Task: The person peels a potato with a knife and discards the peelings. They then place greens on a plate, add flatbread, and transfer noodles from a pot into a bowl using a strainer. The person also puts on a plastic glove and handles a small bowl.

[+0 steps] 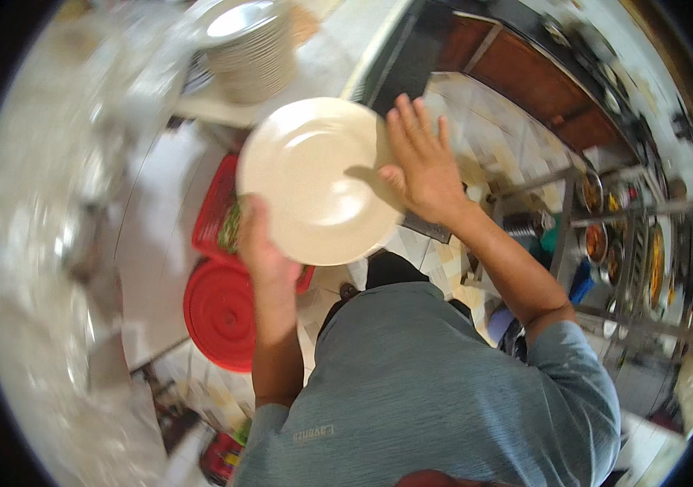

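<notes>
A round cream plate (322,176) is held up in front of my body, its broad face towards me. My left hand (261,243) grips it at the lower left rim, with the thumb over the face and the other fingers hidden behind. At the right rim is my right hand (422,161), fingers spread and thumb apart, casting a shadow on the plate. Whether this hand touches the rim I cannot tell. Just beyond the plate, a tall stack of similar plates (252,67) stands on a white counter (334,55).
Below on the left are a red plastic basket (212,210) with greens and a round red lid (222,316). A metal rack (559,243) with bowls of food stands at right. Brown cabinets (505,58) line the far side. Clear plastic sheeting (48,243) fills the left.
</notes>
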Tool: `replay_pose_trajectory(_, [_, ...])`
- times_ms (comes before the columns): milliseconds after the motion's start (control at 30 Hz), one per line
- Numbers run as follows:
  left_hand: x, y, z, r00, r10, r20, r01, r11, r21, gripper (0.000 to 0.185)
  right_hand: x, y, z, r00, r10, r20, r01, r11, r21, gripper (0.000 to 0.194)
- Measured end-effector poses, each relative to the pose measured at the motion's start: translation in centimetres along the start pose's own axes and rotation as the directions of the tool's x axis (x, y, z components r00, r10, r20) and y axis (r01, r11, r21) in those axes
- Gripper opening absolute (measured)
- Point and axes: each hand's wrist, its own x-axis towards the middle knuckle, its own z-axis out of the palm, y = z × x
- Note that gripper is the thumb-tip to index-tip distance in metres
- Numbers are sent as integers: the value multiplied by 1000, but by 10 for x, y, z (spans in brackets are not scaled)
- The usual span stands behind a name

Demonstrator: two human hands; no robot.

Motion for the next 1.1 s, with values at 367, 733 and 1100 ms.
replay_pose_trajectory(367, [-101, 60, -84, 957, 251, -143, -280, 928, -244, 62, -27, -154, -15, 591, -796, 131, 677, 577, 457, 59])
replay_pose_trajectory(733, [-188, -63, -222, 745, 195, -638, -430, 871, -236, 54, -68, -202, 144, 178, -969, 172, 622, 247, 743, 52])
replay_pose_trajectory(1100, [-249, -186, -286, 204, 22, -979, -406, 912, -64, 60, 167, -181, 517, 857, -285, 430, -57, 776, 628, 74])
